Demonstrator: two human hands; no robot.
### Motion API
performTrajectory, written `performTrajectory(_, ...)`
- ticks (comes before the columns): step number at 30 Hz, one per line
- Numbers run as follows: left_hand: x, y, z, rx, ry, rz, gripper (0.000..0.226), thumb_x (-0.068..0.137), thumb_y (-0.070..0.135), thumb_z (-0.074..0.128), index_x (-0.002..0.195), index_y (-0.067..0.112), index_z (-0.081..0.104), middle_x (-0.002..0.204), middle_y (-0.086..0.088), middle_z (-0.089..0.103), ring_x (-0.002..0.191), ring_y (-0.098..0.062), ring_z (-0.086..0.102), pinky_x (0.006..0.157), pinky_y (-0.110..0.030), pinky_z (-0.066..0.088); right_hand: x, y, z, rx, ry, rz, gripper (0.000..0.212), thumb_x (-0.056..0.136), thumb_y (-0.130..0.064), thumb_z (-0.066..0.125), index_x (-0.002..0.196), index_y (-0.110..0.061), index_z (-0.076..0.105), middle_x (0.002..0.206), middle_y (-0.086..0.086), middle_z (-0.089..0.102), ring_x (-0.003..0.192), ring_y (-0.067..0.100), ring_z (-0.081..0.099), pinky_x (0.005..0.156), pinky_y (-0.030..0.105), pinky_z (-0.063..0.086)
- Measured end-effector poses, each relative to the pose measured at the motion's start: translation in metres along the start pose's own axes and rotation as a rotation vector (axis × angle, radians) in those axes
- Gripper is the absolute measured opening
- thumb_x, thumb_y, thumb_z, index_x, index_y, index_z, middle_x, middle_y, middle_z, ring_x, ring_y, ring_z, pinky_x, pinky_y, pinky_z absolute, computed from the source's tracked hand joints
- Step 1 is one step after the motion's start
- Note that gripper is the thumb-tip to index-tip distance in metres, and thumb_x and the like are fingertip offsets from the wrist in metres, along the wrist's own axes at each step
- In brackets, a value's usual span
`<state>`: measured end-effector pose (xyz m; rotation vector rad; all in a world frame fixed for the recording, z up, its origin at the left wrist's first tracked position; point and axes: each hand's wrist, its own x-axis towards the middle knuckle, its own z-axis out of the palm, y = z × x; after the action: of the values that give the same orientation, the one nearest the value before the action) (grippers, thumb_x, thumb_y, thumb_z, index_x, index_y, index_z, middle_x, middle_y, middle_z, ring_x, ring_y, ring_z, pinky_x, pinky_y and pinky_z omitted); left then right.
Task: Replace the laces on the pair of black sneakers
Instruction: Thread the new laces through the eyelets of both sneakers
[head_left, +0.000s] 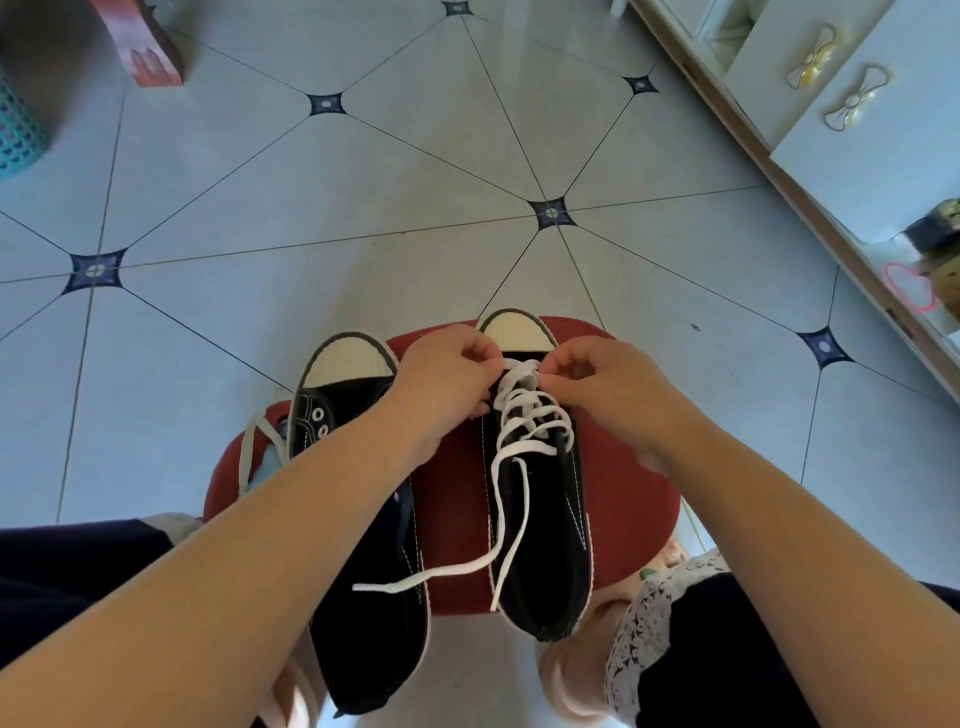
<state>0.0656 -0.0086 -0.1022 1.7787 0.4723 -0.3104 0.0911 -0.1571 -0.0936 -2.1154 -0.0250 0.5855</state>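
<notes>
Two black sneakers with white toe caps stand side by side on a red stool (628, 488). The right sneaker (540, 525) carries a white lace (524, 421) threaded through its eyelets, with both loose ends trailing toward the heel. My left hand (441, 374) and my right hand (597, 379) pinch this lace at the lowest rows beside the toe cap. The left sneaker (358, 561) shows bare eyelets and lies partly under my left forearm. A second, greyish lace (252, 441) hangs off the stool's left edge.
The stool stands on a pale tiled floor (363, 197) between my knees. A white cabinet (841, 130) with bow-shaped handles runs along the right. A teal basket (15, 130) and a red wooden piece (150, 47) sit at the far left.
</notes>
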Motion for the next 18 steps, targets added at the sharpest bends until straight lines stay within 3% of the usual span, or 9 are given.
performTrajectory(4, 0.000, 0.000, -0.001, -0.117, -0.020, -0.084, 0.019, 0.092, 0.006, 0.050, 0.079, 0.017, 0.058, 0.080, 0.003, 0.054, 0.070, -0.007, 0.049, 0.055, -0.017, 0.045, 0.001, -0.002, -0.004, 0.159, -0.067, 0.095, 0.010, 0.087, -0.007, 0.060, 0.082, -0.015, 0.064, 0.077, -0.003, 0.061, 0.068, 0.007, 0.055, 0.060, 0.016, 0.045)
performTrajectory(7, -0.001, 0.000, 0.000, -0.017, 0.032, 0.006, 0.018, 0.090, 0.008, 0.053, 0.077, 0.019, 0.058, 0.078, 0.004, 0.057, 0.068, -0.008, 0.054, 0.058, -0.018, 0.051, 0.002, 0.001, -0.007, 0.222, -0.104, 0.114, 0.017, 0.087, -0.003, 0.058, 0.076, -0.016, 0.062, 0.075, -0.002, 0.060, 0.073, 0.010, 0.054, 0.068, 0.021, 0.045)
performTrajectory(11, -0.005, 0.000, 0.000, 0.169, 0.086, 0.195, 0.016, 0.082, 0.012, 0.064, 0.079, 0.024, 0.054, 0.079, 0.001, 0.062, 0.080, -0.021, 0.064, 0.080, -0.040, 0.054, 0.000, 0.004, -0.012, 0.338, -0.195, 0.114, 0.023, 0.088, 0.001, 0.053, 0.075, -0.017, 0.059, 0.079, -0.002, 0.062, 0.075, 0.011, 0.054, 0.068, 0.023, 0.044)
performTrajectory(15, -0.007, -0.001, -0.001, 0.217, 0.055, 0.220, 0.012, 0.083, 0.012, 0.063, 0.079, 0.021, 0.058, 0.077, 0.001, 0.063, 0.075, -0.018, 0.064, 0.075, -0.032, 0.056, 0.002, 0.006, -0.010, 0.347, -0.121, 0.107, 0.020, 0.090, 0.002, 0.051, 0.082, -0.015, 0.059, 0.079, -0.001, 0.065, 0.073, 0.009, 0.057, 0.066, 0.021, 0.046)
performTrajectory(18, -0.006, -0.002, -0.001, 0.252, 0.036, 0.227, 0.013, 0.084, 0.012, 0.062, 0.077, 0.022, 0.061, 0.078, 0.003, 0.064, 0.076, -0.017, 0.064, 0.076, -0.031, 0.056, 0.001, 0.007, -0.006, 0.180, -0.103, -0.002, 0.015, 0.086, -0.002, 0.059, 0.093, -0.013, 0.065, 0.085, -0.002, 0.068, 0.078, 0.010, 0.063, 0.069, 0.020, 0.054)
